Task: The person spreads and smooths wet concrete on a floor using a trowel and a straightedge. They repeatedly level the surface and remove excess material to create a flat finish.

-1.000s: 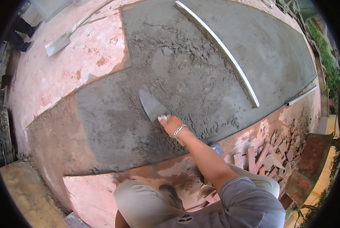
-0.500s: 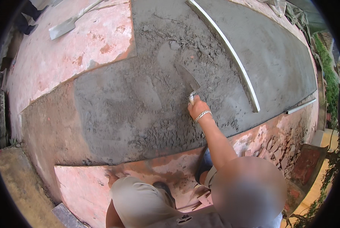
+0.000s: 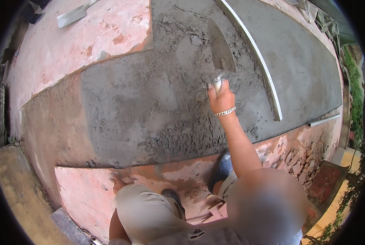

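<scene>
My right hand point(image 3: 221, 97) grips the pale handle of a pointed metal trowel point(image 3: 220, 45). The blade lies over rough, wet grey mortar point(image 3: 178, 90), left of a long white straightedge point(image 3: 264, 65). A chain bracelet circles that wrist. At the lower middle, my left hand point(image 3: 120, 182) rests beside my knee on the pink slab point(image 3: 78, 183), its fingers apart and partly hidden by the knee. A smoother grey mortar surface point(image 3: 301, 69) spreads to the right of the straightedge.
A shovel point(image 3: 72, 18) lies on the upper-left pink slab point(image 3: 88, 38), near another person's dark-clad feet point(image 3: 33, 12). A short metal strip point(image 3: 323, 120) lies along the mortar's right edge. Broken tile pieces point(image 3: 296, 161) are piled lower right, beside a rusty sheet point(image 3: 329, 183).
My right hand has moved forward and right with the trowel, whose blade now points away from me. The view has shifted, and the shovel and feet sit higher in the picture.
</scene>
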